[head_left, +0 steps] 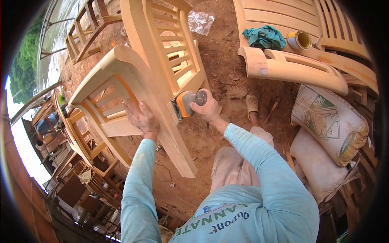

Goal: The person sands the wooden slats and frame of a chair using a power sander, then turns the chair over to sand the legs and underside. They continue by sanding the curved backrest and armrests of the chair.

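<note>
A pale wooden chair [168,135] stands tipped in front of me, with its slatted parts facing left and away. My right hand [207,108] is closed around an orange and grey power sander [185,104]. The sander's pad is against the edge of the chair's frame, beside the slatted section. My left hand [142,120] lies on the broad face of a chair member, with thumb and fingers apart. Some of its fingertips are hard to make out.
A wooden bench [279,16] at upper right bears a teal cloth [264,37] and an open can [299,40]. Filled sacks [330,123] lie at right. Another wooden frame [87,34] stands upper left. Furniture parts and a person sit at far left. A cable [164,168] crosses the dirt floor.
</note>
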Action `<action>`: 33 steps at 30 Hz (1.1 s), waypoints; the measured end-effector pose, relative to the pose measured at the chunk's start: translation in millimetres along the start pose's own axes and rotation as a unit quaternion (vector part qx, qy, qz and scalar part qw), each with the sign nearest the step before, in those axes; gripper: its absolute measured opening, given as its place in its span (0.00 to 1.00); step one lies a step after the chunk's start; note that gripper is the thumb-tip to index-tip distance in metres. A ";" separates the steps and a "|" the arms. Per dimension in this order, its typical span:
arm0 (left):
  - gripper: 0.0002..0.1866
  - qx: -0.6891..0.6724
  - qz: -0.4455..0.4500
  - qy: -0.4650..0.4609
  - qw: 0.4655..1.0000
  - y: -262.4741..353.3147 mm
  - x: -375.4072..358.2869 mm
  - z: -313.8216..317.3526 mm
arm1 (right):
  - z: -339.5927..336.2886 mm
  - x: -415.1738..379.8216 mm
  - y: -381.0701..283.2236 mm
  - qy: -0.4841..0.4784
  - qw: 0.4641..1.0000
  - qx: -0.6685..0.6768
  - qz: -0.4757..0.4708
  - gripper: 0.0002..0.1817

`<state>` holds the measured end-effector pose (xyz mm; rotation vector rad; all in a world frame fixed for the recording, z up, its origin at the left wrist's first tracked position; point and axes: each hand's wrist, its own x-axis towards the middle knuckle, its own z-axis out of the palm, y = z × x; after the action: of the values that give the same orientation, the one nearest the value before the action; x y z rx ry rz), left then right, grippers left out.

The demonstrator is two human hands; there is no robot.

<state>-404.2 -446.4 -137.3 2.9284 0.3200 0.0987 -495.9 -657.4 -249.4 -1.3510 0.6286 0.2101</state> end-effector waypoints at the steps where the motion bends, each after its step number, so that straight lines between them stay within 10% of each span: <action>1: 0.44 -0.001 0.000 -0.002 1.000 -0.8 -0.4 0.5 | -0.2 -0.1 -2.3 -0.001 1.000 -0.008 -0.002 0.38; 33: 0.44 -0.008 -0.003 0.002 1.000 2.0 -1.0 -0.6 | -1.6 -11.8 1.1 0.004 1.000 -0.013 -0.018 0.39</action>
<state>-404.8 -448.4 -136.4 2.9116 0.3284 0.1067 -506.5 -656.3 -244.1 -1.3880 0.6094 0.1841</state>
